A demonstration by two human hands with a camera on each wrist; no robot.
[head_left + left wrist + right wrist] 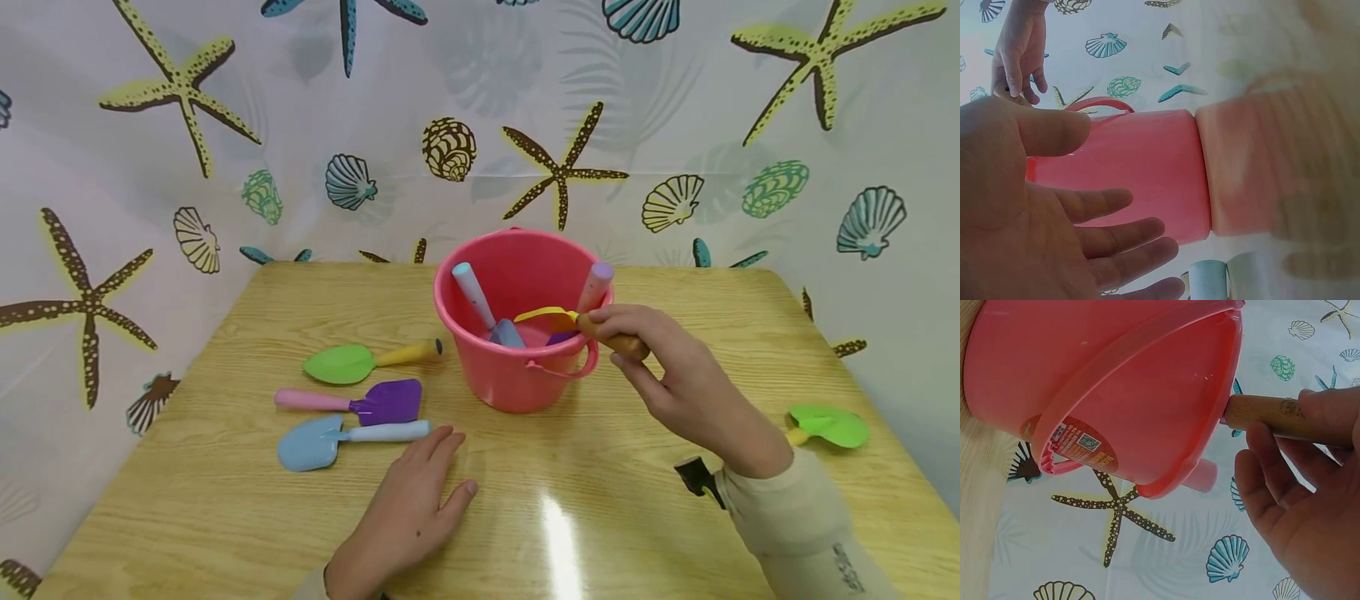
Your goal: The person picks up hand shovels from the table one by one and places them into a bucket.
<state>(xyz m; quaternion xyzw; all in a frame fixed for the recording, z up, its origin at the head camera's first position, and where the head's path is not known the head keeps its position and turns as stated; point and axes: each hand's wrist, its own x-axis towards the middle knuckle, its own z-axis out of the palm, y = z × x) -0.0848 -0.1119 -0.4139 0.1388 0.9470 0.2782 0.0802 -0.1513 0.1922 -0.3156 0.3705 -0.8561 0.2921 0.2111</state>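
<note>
A pink bucket (pixel 498 379) stands upright toward the back of the table. My right hand (pixel 686 387) pinches the wooden handle (pixel 1272 415) of a yellow toy shovel (pixel 551 317), whose blade reaches over the rim into the bucket. Inside lean a blue shovel with a white handle (pixel 471 292) and a purple one with a pink-lilac handle (pixel 596 283), its blade mostly hidden by the front wall. In front and to the left, my left hand (pixel 408 508) is spread with nothing in it, fingertips close to the white handle of a light blue shovel (pixel 311 443).
Left of the bucket lie a green leaf-shaped shovel (pixel 341 365) and a purple shovel (pixel 390 402) with a pink handle. Another green shovel (pixel 832 427) lies at the right, partly behind my forearm. A starfish-and-shell patterned cloth (pixel 487 92) hangs behind the wooden table (pixel 600 500).
</note>
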